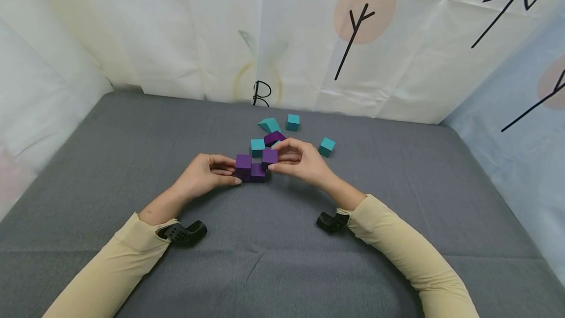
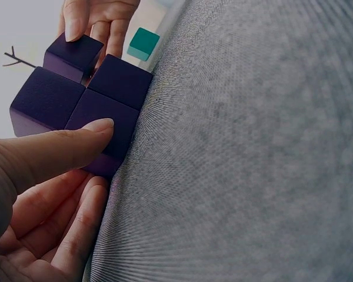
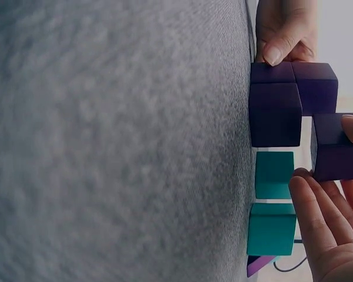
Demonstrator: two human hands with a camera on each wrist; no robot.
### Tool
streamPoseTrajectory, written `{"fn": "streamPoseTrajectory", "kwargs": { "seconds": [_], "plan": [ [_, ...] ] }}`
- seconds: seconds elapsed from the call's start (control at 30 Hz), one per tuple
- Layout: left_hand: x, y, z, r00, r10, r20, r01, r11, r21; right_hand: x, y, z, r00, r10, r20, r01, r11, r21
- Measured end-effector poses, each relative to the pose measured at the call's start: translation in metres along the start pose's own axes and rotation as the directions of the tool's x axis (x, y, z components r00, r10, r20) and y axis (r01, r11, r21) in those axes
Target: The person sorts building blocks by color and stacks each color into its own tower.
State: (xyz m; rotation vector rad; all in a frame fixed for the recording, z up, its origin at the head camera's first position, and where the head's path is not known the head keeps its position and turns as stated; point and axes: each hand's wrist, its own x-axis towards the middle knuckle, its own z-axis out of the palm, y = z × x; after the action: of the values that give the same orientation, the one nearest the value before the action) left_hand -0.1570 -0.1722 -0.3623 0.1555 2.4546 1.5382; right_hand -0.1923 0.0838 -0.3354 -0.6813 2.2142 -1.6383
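Mid-frame in the head view, the left hand (image 1: 206,173) gripping the purple stack (image 1: 244,168) should brace it so the right hand (image 1: 304,162) seats its pinched cube (image 1: 269,157) squarely.

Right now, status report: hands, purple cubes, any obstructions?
Left hand pinches purple stack low. Right hand holds another purple cube aloft. Teal blocks beyond, none between held cube and stack.

The purple blocks (image 1: 243,166) and teal blocks (image 1: 293,123) look smooth and matt, like painted wood. The counter (image 1: 282,278) looks like coarse woven cloth, the backdrop (image 1: 300,28) like creased fabric, the wrist mounts (image 1: 190,235) like plastic
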Motion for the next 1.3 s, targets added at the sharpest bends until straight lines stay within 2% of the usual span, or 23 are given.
{"fn": "streamPoseTrajectory", "kwargs": {
  "seconds": [0.63, 1.3],
  "plan": [
    [0.000, 0.001, -0.002, 1.000, -0.002, 0.004, 0.002, 1.000, 0.014, 0.005, 0.001, 0.011, 0.999, -0.020, 0.031, 0.021, 0.999, -0.044],
    [0.000, 0.000, 0.000, 1.000, 0.010, 0.006, -0.010, 1.000, 0.006, 0.005, 0.001, 0.017, 0.999, -0.025, 0.028, 0.026, 0.999, -0.039]
  ]
}}
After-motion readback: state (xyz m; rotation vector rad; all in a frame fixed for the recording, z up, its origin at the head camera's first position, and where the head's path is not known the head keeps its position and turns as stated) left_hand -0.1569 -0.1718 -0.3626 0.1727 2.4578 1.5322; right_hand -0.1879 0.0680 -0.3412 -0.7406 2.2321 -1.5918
